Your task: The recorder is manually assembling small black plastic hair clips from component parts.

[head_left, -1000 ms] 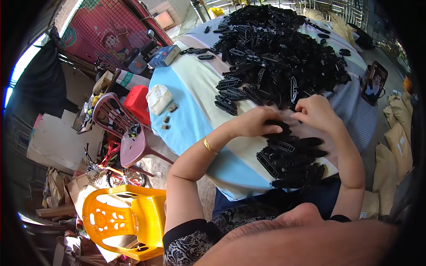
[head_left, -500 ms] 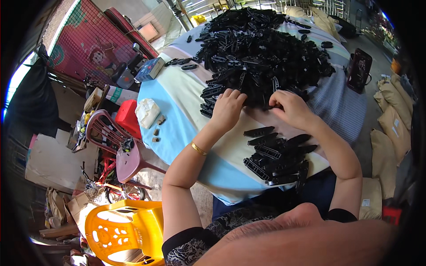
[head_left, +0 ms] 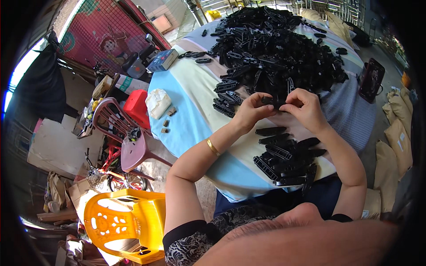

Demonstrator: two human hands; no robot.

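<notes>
Two hands grip one black plastic part over a round table heaped with the same pieces.

The left hand [head_left: 250,111] and right hand [head_left: 306,108] meet at the table's centre, fingers clamped on the ends of a single black plastic piece [head_left: 272,101]. At twelve o'clock from the hands lies a large heap of black parts [head_left: 279,48]; at six o'clock sits a smaller stack of black parts [head_left: 288,157], just beside the wrists. A striped cloth covers the table [head_left: 186,115]. At nine o'clock rests a white wrapped bundle [head_left: 158,103]; at seven o'clock stands a yellow plastic chair [head_left: 122,221].
</notes>
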